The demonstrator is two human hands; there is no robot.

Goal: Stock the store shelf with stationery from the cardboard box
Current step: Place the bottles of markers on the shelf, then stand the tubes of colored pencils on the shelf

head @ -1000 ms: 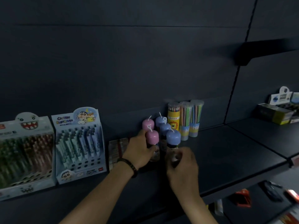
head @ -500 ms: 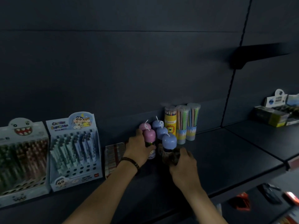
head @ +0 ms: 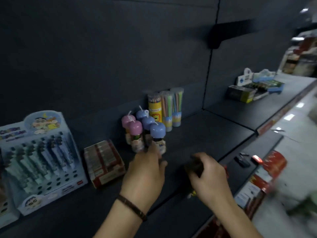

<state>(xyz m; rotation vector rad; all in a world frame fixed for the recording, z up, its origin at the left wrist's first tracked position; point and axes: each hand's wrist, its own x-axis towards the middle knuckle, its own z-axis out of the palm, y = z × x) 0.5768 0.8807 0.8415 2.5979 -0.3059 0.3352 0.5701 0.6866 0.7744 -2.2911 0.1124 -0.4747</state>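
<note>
Several small bottles with pink [head: 135, 127] and blue [head: 157, 130] dome caps stand in a cluster on the dark shelf [head: 202, 134]. My left hand [head: 145, 170] reaches toward them with its fingers straight. The fingertips are at the base of the front blue-capped bottle. My right hand [head: 208, 176] hovers over the shelf's front edge, to the right of the bottles and apart from them. Its fingers are loosely curled and I see nothing in them. The cardboard box is out of view.
Three clear tubes of coloured pencils [head: 166, 109] stand behind the bottles. A red tray of small packs [head: 104, 162] and a cartoon pen display [head: 41, 152] sit to the left. Boxed goods [head: 243, 93] lie on the right shelf section. Small items [head: 243, 161] lie on the lower shelf.
My right hand has let go of the front blue-capped bottle and drawn back to the right. My left hand has left the pink-capped bottle and opened. The view has swung to the right.
</note>
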